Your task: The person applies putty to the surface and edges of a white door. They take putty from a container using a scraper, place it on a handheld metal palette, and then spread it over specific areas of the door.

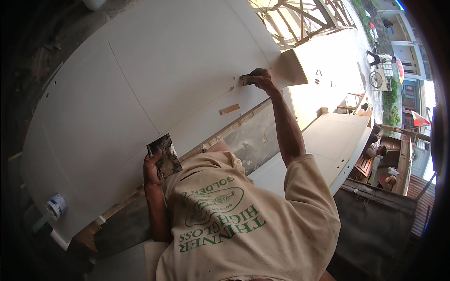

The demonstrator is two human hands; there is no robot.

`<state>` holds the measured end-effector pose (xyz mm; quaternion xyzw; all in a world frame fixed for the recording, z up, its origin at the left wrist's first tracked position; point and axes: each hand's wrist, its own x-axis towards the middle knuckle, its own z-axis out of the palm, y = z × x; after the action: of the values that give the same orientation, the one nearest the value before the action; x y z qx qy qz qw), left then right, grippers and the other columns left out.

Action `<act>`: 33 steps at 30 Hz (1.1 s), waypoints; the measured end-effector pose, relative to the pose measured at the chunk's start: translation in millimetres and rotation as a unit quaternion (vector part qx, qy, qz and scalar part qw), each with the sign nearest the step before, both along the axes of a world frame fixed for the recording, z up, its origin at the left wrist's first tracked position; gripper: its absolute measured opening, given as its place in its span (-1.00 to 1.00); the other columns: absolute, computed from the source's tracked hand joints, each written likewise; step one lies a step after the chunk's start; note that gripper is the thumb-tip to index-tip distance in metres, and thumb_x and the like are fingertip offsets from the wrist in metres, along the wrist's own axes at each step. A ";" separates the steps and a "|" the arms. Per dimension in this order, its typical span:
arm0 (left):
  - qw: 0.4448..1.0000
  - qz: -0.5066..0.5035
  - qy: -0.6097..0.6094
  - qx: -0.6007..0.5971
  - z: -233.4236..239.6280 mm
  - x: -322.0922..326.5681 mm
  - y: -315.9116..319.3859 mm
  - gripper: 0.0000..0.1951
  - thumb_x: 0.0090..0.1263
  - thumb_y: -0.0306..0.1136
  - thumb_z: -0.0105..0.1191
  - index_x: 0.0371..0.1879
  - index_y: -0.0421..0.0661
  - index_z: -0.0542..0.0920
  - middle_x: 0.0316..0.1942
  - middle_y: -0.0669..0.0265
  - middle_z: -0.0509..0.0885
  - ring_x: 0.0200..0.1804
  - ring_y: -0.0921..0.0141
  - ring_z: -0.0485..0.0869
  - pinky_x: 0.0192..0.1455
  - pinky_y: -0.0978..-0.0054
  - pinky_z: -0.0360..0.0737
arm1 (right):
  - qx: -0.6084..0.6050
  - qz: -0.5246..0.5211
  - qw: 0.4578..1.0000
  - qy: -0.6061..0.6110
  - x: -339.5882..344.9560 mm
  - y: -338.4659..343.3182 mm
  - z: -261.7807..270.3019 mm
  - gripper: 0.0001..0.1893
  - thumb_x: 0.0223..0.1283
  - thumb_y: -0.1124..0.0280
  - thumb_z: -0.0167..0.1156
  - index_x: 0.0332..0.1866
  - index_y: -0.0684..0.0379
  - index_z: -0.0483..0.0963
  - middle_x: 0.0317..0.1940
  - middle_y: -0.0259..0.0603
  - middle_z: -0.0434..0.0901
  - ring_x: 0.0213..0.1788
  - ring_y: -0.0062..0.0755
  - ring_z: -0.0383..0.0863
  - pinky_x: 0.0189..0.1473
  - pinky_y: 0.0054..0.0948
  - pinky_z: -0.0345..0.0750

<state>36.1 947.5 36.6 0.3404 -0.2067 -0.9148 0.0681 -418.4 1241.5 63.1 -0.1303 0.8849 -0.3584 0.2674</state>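
A large white panel [182,63] with thin groove lines stretches out before me. My right hand [263,80] grips a small putty scraper [245,80], its blade at the panel's surface near the end of a pale seam line. Crumbs of filler lie by the blade. In my left hand [152,168] is a dark flat plate [169,156] smeared with putty, with the thumb on top of it, near the panel's front edge. Between the hands, a small wooden strip [230,109] rests on the panel. Part of the scraper is hidden by my fingers.
A putty tub [58,206] with a green tool [41,221] stands at the panel's lower left. A block-like piece [295,68] adjoins the right end. Another pale panel [330,135] lies to the right. Beyond are a seated person [374,149], a wheeled cart [381,79] and timber framing [299,17].
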 end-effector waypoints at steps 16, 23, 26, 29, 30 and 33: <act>0.998 0.005 -0.004 -0.063 15.0 -22.8 -43.5 -0.57 0.51 -0.31 0.27 0.29 -0.21 0.64 0.06 0.29 0.80 -0.07 0.41 0.79 0.05 0.39 0.73 | -0.034 -0.012 0.998 -0.054 112.9 -105.9 9.3 -0.72 0.18 0.33 0.47 -0.18 0.39 0.72 -0.49 -0.17 0.73 -0.58 -0.57 0.63 -0.55 -0.51 0.53; 0.998 -0.002 0.006 -0.059 6.0 -22.2 -49.4 -0.48 0.54 -0.29 0.24 0.41 -0.24 0.53 0.21 0.29 0.74 0.05 0.42 0.74 0.13 0.41 0.67 | -0.261 -0.160 0.933 -0.188 146.1 -122.5 -9.9 -0.70 0.29 0.31 0.48 -0.12 0.37 0.68 -0.38 -0.19 0.76 -0.48 -0.54 0.66 -0.45 -0.56 0.57; 0.997 -0.008 0.003 -0.073 -0.3 -13.7 -53.8 -0.47 0.55 -0.28 0.23 0.42 -0.27 0.52 0.29 0.26 0.70 0.13 0.42 0.70 0.19 0.41 0.63 | -0.276 -0.224 0.924 -0.143 108.0 -89.1 -9.5 -0.72 0.31 0.38 0.46 -0.06 0.39 0.65 -0.34 -0.16 0.76 -0.46 -0.54 0.67 -0.44 -0.55 0.58; 0.998 0.027 0.006 -0.048 8.1 -18.2 -53.0 -0.58 0.48 -0.34 0.30 0.26 -0.19 0.60 0.09 0.24 0.75 0.06 0.31 0.75 0.17 0.28 0.70 | -0.277 -0.285 0.913 -0.095 75.6 -47.8 -0.7 -0.71 0.31 0.40 0.46 -0.06 0.42 0.64 -0.33 -0.11 0.77 -0.48 -0.51 0.67 -0.48 -0.54 0.58; 0.999 0.030 0.006 -0.042 10.3 -21.1 -56.1 -0.58 0.48 -0.34 0.30 0.26 -0.20 0.60 0.09 0.24 0.75 0.06 0.31 0.75 0.17 0.28 0.70 | -0.278 -0.304 0.907 -0.085 66.7 -38.3 -1.8 -0.70 0.30 0.40 0.47 -0.05 0.44 0.63 -0.32 -0.09 0.78 -0.49 -0.49 0.67 -0.48 -0.53 0.60; 0.999 0.037 0.002 -0.033 12.0 -20.0 -57.3 -0.57 0.49 -0.32 0.30 0.27 -0.20 0.59 0.10 0.24 0.74 0.06 0.31 0.74 0.19 0.30 0.68 | -0.245 -0.364 0.896 -0.059 63.0 -16.8 -7.4 -0.70 0.29 0.41 0.46 -0.04 0.44 0.63 -0.32 -0.08 0.78 -0.48 -0.48 0.68 -0.46 -0.52 0.63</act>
<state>16.1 890.2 48.6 0.3436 -0.2238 -0.9050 0.1129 -355.4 1224.7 55.7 0.1613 0.7370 -0.6434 0.1297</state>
